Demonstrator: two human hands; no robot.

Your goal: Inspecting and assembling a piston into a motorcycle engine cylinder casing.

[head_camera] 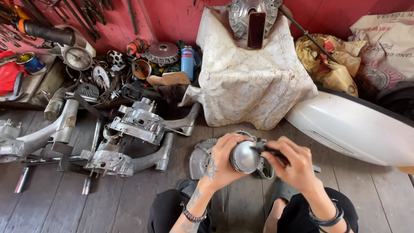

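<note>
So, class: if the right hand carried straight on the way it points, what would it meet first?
The right hand points left with its dark tool, so it likely meets first the shiny piston held in the left hand; depth is unclear.

A red wall (181,17) hung with tools (82,11) backs a dark, worn plank floor (51,207). A stained white cloth (246,82) drapes something against the wall, beside crumpled sacks (379,47). Soft, even light falls throughout.
</note>
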